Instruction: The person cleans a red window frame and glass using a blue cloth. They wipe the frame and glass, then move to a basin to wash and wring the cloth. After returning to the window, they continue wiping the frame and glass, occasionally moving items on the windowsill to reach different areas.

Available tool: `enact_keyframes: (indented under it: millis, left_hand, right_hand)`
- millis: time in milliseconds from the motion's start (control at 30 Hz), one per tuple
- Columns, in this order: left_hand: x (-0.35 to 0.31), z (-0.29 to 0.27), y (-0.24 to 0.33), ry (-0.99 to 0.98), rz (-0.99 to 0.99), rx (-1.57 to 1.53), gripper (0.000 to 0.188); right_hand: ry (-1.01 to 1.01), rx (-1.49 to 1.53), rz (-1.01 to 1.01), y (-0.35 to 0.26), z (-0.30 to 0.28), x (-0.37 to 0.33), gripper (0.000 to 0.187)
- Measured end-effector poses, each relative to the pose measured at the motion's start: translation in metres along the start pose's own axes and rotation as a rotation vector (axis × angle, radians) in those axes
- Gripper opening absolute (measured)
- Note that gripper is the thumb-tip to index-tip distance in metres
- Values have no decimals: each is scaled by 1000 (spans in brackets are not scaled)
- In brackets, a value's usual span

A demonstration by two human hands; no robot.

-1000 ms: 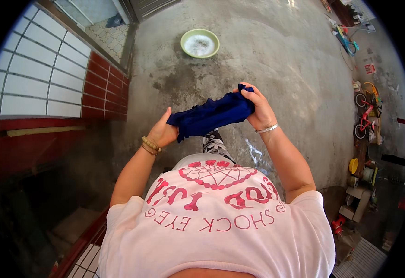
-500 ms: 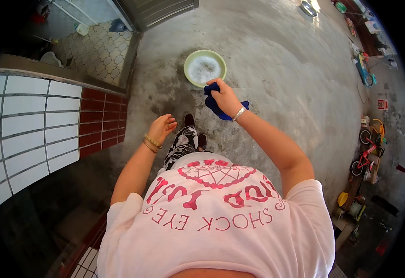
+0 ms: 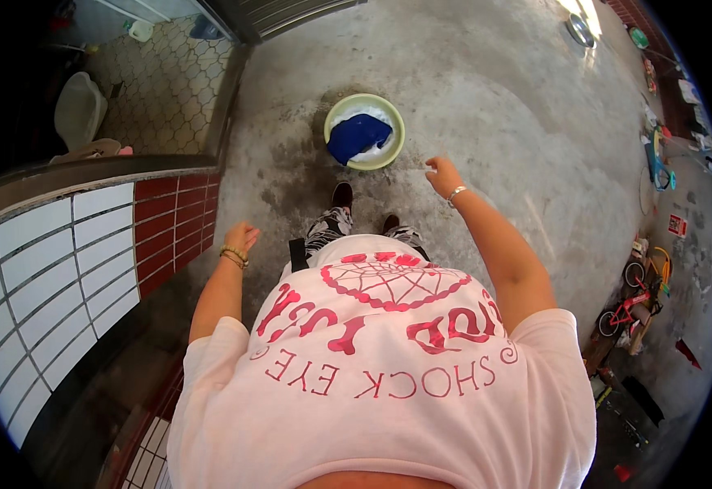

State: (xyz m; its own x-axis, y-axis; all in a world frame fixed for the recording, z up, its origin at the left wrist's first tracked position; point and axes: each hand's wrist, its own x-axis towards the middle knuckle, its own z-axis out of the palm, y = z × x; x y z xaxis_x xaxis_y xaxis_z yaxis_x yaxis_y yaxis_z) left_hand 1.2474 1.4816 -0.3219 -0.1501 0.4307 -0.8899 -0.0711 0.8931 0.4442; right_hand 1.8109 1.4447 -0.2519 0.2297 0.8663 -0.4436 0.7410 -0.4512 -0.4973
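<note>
A dark blue cloth, perhaps a garment, lies bunched in a round pale green basin of white suds. It rests against the basin's near-left rim. My right hand is up at the right of the basin, apart from it. Its fingers are loosely bent and hold nothing that I can see. My left hand hangs lower at the left, near the tiled wall, with relaxed, slightly curled fingers and nothing visible in them. Both hands are free of the cloth.
A wall of white and dark red tiles runs along my left, beside a doorway to a tiled floor. Grey concrete stretches ahead. At the far right stand a metal basin and a small red bicycle.
My right hand has let go of the blue cloth, which now lies in the basin, and has moved right. My left hand has drawn back to the left and down.
</note>
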Motion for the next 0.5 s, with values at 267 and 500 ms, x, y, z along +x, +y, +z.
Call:
enact_keyframes:
  millis: [267, 500]
  left_hand:
    - [-32, 55, -4, 107, -34, 40, 33]
    - [-43, 151, -62, -87, -54, 176, 30]
  right_hand:
    - [-246, 286, 326, 100, -33, 5, 30]
    - [-161, 597, 295, 180, -97, 26, 34]
